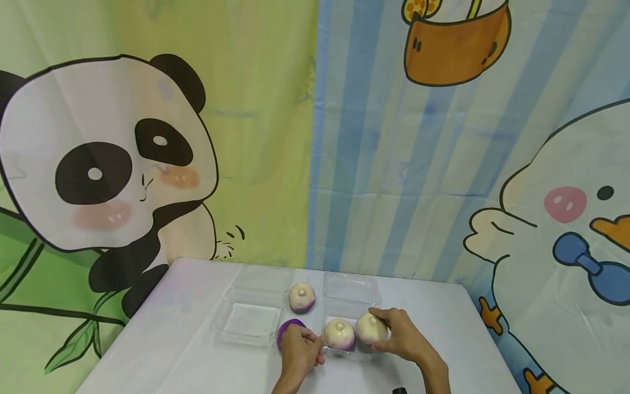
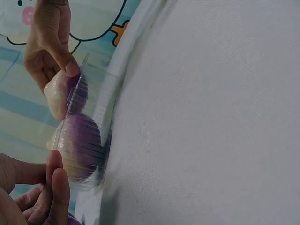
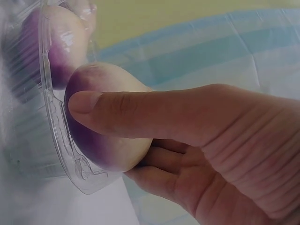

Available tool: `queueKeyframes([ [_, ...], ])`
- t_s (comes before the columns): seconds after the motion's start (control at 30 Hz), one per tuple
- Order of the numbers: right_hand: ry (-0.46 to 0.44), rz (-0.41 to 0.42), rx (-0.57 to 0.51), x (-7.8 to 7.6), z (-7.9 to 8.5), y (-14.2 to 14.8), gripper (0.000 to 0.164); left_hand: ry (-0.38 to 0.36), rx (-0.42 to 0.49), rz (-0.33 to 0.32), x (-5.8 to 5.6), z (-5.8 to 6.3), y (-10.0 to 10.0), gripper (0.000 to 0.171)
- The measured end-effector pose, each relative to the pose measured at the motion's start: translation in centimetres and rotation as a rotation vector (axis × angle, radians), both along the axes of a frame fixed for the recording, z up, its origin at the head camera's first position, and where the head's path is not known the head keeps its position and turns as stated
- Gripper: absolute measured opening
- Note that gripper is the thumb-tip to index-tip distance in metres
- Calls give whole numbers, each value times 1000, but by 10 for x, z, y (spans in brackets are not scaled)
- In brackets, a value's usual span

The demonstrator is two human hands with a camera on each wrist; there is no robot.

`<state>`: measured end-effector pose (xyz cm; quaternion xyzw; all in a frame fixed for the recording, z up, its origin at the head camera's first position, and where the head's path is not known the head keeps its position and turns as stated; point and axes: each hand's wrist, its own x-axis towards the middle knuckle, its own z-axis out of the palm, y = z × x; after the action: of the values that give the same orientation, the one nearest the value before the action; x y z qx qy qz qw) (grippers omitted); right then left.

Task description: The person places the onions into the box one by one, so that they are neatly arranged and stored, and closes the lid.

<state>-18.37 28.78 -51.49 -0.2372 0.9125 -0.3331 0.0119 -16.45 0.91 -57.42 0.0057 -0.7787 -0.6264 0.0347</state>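
Gripping (R hand): thumb + fingers round held bulb, white w/ purple base, low, right of ctr; it's at R end of R box, can't tell if touching box floor.
L hand: fingertips pinch R box's near-left edge, btm ctr.
Seated bulb: in R box, just left of held bulb.
Upper bulb: btw both boxes, on surface.
Purple bulb: same gap, lower, partly hidden by L hand.
L box: clear, lid open, low left of ctr.
Backdrop: panda print left, bird print right.
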Motion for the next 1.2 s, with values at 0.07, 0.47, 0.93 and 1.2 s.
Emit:
queueKeyframes([
  [0.07, -10, -3, 3, 0, 0, -1, 81, -9, -4, 2, 0, 0, 0, 20],
  [0.47, -25, -63, 58, 0, 3, -10, 81, -7, -14, 3, -1, -1, -1, 20],
  [0.93, -25, -142, 73, 1, -1, -16, 81, -24, -21, 11, -1, 0, 0, 20],
  [1.2, -47, -182, 81, 3, 0, -19, 82, -23, -9, 9, 0, 0, 0, 20],
])
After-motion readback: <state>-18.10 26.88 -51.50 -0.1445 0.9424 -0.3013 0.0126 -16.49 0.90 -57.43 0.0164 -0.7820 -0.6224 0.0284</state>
